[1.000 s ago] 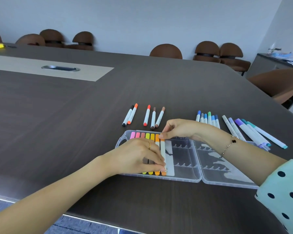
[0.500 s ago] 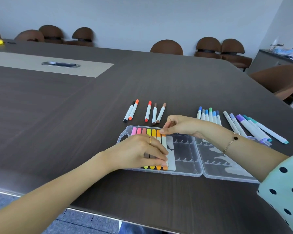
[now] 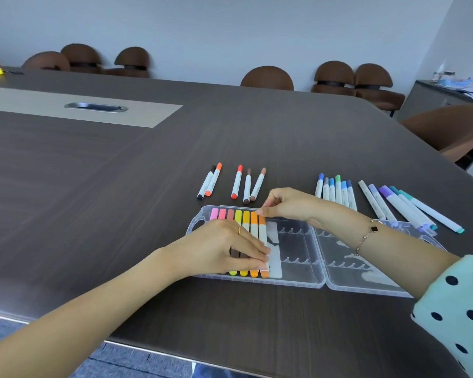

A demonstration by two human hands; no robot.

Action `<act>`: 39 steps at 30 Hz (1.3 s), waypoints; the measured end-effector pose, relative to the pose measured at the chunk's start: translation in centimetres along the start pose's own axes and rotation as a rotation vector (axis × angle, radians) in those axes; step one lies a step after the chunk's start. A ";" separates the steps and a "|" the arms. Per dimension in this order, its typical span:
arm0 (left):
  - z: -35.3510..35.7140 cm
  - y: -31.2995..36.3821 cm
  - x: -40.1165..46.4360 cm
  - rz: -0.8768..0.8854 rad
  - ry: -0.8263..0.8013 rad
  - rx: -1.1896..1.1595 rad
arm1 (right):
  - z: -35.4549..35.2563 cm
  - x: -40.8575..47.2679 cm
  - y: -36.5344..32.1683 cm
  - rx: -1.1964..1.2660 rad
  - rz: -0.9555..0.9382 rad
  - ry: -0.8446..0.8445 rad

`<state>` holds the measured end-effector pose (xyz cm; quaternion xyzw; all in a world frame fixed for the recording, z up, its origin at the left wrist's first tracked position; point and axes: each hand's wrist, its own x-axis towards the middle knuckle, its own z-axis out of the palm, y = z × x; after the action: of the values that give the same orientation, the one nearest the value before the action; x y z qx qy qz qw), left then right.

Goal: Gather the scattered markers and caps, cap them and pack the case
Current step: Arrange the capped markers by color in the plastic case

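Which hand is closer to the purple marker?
Right. The right hand is at the far edge of the case, with the blue markers between it and the purple marker. The left hand lies farther away, on the markers packed in the case.

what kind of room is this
Most likely an office meeting room: a long dark conference table with a metal cable hatch set in its centre strip, and matching brown padded chairs lined up along its far edge against a plain wall.
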<state>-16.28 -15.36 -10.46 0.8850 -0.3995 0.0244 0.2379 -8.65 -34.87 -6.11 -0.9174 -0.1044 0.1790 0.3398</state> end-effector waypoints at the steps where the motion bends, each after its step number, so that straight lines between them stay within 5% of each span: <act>1: -0.5 0.8 0.1 0.007 -0.018 -0.001 | 0.0 0.0 0.0 -0.002 -0.003 0.004; 11: -3.7 1.0 0.0 0.082 0.122 0.101 | -2.5 1.1 -1.7 -0.071 0.003 -0.060; 19: -8.5 -7.3 0.0 -0.312 0.130 0.350 | -4.4 7.5 -5.6 -0.172 -0.144 0.104; 28: -7.3 -10.6 1.3 -0.244 0.134 0.366 | -0.1 15.9 -5.2 -0.392 -0.231 0.105; 39: -7.8 -7.8 3.1 -0.108 0.205 0.379 | -1.7 14.0 -4.6 -0.281 -0.261 0.292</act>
<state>-7.42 -9.67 -5.93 0.9268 -0.3136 0.1763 0.1078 4.52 -28.00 -5.48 -0.9505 -0.1958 -0.0173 0.2406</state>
